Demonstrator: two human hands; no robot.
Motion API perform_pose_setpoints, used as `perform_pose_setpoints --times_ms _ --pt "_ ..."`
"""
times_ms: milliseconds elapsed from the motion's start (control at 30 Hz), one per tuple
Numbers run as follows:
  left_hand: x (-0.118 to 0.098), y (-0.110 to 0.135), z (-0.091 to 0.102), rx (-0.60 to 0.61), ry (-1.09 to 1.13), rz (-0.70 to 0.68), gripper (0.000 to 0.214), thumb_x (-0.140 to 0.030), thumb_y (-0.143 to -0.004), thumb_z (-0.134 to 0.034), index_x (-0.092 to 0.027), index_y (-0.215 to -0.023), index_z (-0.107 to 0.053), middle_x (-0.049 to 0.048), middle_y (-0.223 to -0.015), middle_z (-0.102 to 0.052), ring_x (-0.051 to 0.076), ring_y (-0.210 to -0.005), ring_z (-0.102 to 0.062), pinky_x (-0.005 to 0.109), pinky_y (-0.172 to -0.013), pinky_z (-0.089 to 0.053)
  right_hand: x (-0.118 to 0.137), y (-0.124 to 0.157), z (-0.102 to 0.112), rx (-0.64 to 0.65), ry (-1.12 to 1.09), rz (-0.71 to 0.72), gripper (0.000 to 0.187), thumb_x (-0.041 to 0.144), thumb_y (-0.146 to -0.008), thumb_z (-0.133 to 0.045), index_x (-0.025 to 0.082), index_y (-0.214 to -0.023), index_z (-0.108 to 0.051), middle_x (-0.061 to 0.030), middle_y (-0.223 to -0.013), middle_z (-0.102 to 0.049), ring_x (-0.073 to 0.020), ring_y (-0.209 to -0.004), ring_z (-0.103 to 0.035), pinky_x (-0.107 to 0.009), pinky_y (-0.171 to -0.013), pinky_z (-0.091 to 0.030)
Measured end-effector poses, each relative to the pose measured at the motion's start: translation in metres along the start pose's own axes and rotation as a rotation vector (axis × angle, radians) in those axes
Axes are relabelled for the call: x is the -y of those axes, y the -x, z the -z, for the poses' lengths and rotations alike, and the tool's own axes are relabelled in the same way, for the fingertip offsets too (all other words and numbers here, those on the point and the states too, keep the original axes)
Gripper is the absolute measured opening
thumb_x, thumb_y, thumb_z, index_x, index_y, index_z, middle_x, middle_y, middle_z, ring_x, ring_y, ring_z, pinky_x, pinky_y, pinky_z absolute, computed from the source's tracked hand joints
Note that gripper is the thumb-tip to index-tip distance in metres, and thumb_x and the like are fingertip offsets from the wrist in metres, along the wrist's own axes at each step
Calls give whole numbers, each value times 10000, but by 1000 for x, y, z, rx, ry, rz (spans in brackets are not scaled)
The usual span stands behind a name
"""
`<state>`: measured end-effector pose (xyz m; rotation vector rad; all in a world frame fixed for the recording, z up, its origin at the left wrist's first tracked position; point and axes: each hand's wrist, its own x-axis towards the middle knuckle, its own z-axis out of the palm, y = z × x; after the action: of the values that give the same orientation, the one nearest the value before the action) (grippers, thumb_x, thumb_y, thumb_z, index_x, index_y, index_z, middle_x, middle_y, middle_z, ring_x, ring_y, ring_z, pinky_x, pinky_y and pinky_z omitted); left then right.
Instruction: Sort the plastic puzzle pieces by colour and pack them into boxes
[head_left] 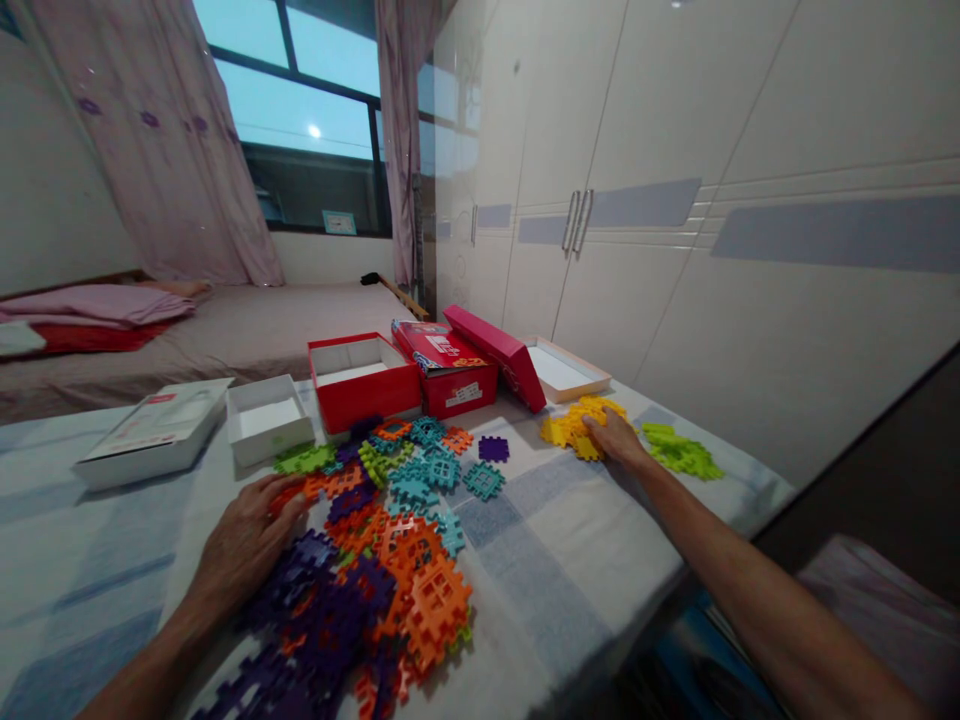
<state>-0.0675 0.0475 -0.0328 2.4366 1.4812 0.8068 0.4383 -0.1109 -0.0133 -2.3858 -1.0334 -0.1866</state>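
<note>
Head view: your left hand [244, 540] rests loosely spread on the mixed pile of tiles [390, 570], gripping nothing; your right hand [615, 438] lies flat, fingers out, atop the yellow tiles [564, 428].

A table [540, 540] under a pale blue-and-white checked cloth carries a row of boxes along its far side. At the left lies a flat white box [154, 430], and just beside it stands a small open white box [268, 418]. Next comes an open red box [364, 385] with a white inside, then a printed red box [448, 372] with a red lid [495, 355] tilted against it. A shallow white tray [566, 370] follows. Beyond them is a bed [247, 320] with folded pink bedding [90, 305], pink curtains [157, 140] and a window [315, 110]. A white wardrobe [675, 200] fills the right.
</note>
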Motion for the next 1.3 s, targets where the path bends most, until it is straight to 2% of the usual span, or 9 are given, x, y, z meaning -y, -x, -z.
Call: perform_pose_setpoints --times_ms 200,300,400,500,700,800,900,1200,1300 --pt "-9 2 5 8 24 19 531 -491 -816 -328 -133 -1059 -636 130 -1140 -620 270 -1103 -544 407 -991 -408 2 32 2 57 69 19 762 609 -766 -492 85 -1317 -436 -239 -1378 -436 -356 -1280 -404 -492 -996 -368" --pt "-13 4 5 -6 38 16 514 -478 -825 -340 -136 -1058 -645 120 -1135 -618 259 -1101 -542 393 -993 -405 4 46 -2 117 90 88 803 584 -747 -540 85 -1357 -384 -249 -1422 -369 -361 -1320 -342 -517 -1022 -333" --pt "-14 5 2 -55 55 30 441 -436 -840 -370 -166 -1050 -648 96 -1127 -619 240 -1091 -545 387 -989 -411 17 48 -4 44 92 135 741 521 -759 -548 103 -1352 -393 -241 -1433 -353 -371 -1339 -301 -552 -1033 -307" --pt "-15 6 0 -76 55 25 386 -374 -852 -396 -162 -1055 -647 100 -1141 -610 234 -1097 -541 388 -993 -409 54 52 0 35 -59 255 624 460 -787 -522 130 -1312 -453 -205 -1379 -443 -343 -1288 -393 -525 -1030 -337" --pt "-18 7 -1 -103 63 11 323 -296 -857 -423 -168 -1045 -652 95 -1104 -615 230 -1056 -556 390 -970 -426 172 92 0 372 -459 664 431 368 -835 -501 213 -1232 -558 -92 -1232 -599 -235 -1101 -568 -400 -922 -461" --pt "-18 7 -2 -120 70 15 296 -287 -855 -442 -189 -1036 -654 84 -1109 -613 227 -1068 -551 387 -976 -424 219 105 -18 419 -446 843 332 240 -848 -484 218 -1149 -620 -68 -1180 -626 -205 -1097 -559 -386 -972 -412" --pt "-18 7 -3 -131 79 21 281 -288 -855 -456 -196 -1032 -654 85 -1109 -613 231 -1067 -553 391 -973 -427 246 108 -38 388 -282 862 276 201 -842 -496 198 -1056 -672 -85 -1115 -642 -216 -1083 -545 -367 -959 -397" --pt "-23 8 -2 -131 78 39 272 -246 -847 -476 -181 -1047 -650 99 -1111 -608 241 -1055 -550 393 -965 -429 261 119 -56 360 -333 821 356 457 -877 -495 191 -1016 -687 -79 -1053 -668 -215 -1012 -561 -325 -890 -400" --pt "-24 8 -2 -140 74 42 266 -248 -843 -491 -188 -1049 -650 96 -1113 -603 240 -1066 -551 382 -965 -430 259 121 -52 426 -408 807 322 396 -889 -472 189 -1003 -691 -72 -1048 -684 -216 -986 -592 -327 -875 -416"
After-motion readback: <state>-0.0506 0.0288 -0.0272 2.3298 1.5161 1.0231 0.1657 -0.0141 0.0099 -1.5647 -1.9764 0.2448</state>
